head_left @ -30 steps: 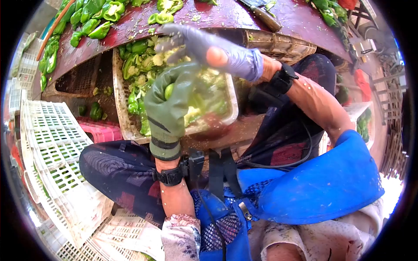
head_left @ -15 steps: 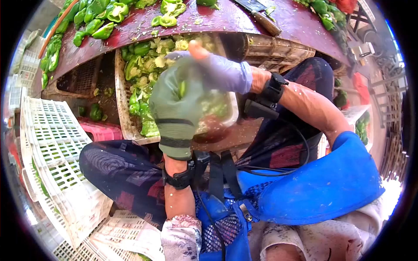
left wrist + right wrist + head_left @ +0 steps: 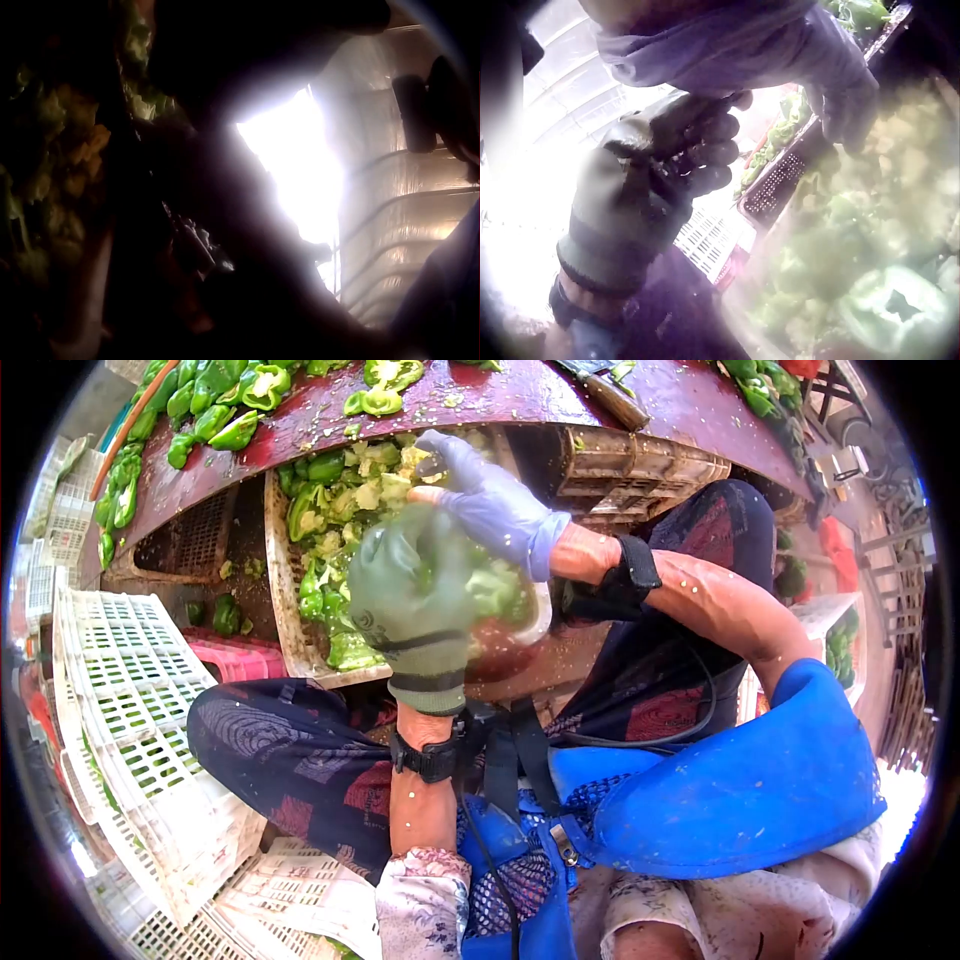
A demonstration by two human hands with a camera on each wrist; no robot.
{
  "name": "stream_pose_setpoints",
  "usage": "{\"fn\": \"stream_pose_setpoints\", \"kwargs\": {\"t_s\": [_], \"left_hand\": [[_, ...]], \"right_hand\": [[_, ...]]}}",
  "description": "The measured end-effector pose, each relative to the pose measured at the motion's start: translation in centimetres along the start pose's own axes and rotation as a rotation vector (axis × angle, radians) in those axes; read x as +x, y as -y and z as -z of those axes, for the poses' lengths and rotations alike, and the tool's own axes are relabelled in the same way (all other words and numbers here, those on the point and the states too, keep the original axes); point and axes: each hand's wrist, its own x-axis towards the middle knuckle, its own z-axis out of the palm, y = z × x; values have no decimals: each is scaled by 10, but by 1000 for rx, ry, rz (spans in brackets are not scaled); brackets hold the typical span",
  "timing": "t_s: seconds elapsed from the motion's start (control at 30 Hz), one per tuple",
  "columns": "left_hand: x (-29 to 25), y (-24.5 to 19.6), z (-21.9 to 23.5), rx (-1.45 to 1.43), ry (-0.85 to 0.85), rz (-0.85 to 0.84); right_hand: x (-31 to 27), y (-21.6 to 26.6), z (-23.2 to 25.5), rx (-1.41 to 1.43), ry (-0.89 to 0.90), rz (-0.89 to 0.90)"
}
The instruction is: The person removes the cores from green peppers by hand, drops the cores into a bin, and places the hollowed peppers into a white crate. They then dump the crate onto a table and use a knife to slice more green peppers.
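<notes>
Left hand (image 3: pixel 412 595), green glove, fingers curled tight around pepper piece, largely hidden, above tray (image 3: pixel 283 622). Right hand (image 3: pixel 487 500), purple glove, fingers loose, spread over tray. Tray heaped with scraps (image 3: pixel 345 500). Whole peppers (image 3: pixel 215 405) remain on red surface (image 3: pixel 480 395); judged partway.

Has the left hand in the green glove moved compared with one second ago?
Yes. In the head view the left hand has shifted right along the tray of pepper scraps, closer to the right hand.
</notes>
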Motion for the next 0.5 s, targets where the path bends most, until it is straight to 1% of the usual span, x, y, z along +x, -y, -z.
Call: {"fn": "stream_pose_setpoints", "kwargs": {"t_s": [0.03,0.13,0.17,0.2,0.27,0.3,0.4,0.5], "left_hand": [[0,-2,1,-58,29,43],[-3,0,4,-187,79,139],[-4,2,5,-224,91,167],[-5,3,5,-231,62,138],[-7,7,3,-248,8,78],[-7,11,-1,-292,-22,162],[-8,19,3,-222,29,196],[-2,48,4,-181,-120,198]], "right_hand": [[2,-3,-3,33,6,-12],[-1,-4,-8,116,2,28],[-2,-4,-8,81,5,84],[-3,-3,-8,46,8,140],[-3,-10,-10,-13,55,130],[-3,-6,-11,-42,77,126],[-10,10,-2,-171,172,-50],[-20,32,11,-173,206,-50]]}}
